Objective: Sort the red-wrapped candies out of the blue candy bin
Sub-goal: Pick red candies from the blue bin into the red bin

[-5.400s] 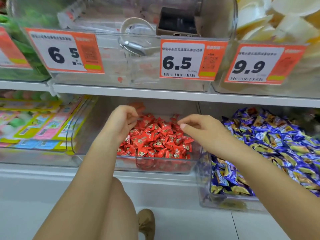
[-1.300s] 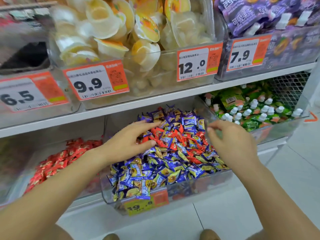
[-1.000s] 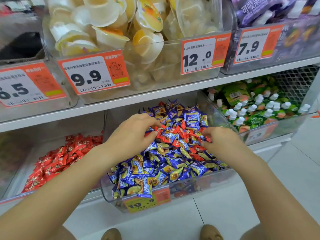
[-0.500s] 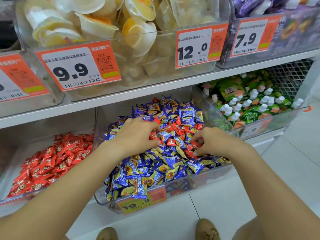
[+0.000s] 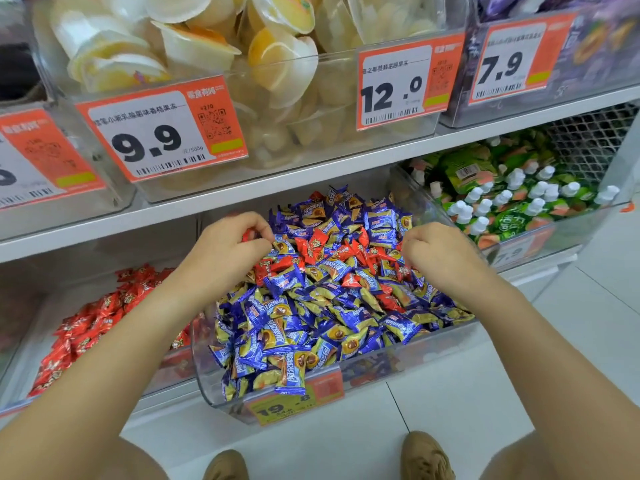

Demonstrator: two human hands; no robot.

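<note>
A clear bin point(image 5: 433, 344) on the lower shelf is heaped with blue-and-yellow wrapped candies point(image 5: 311, 327). Several red-wrapped candies point(image 5: 313, 245) lie mixed into the top of the heap. My left hand point(image 5: 228, 247) hovers over the heap's left side with fingers curled, and a red candy point(image 5: 247, 234) shows inside its grip. My right hand point(image 5: 440, 252) rests on the heap's right side, its fingertips curled down among red and blue wrappers; what they hold is hidden. To the left, a second clear bin point(image 5: 20, 386) holds only red-wrapped candies point(image 5: 90, 327).
A bin of green drink pouches with white caps point(image 5: 512, 199) stands to the right. The upper shelf point(image 5: 311, 174) carries bins of jelly cups point(image 5: 277, 64) and purple packs point(image 5: 588, 29) with orange price tags. My shoes point(image 5: 427, 455) stand on the white tiled floor below.
Both hands moved from the red candy bin to the blue candy bin. Over the last second they closed in on the red candies on top; my left hand now has its fingers round one.
</note>
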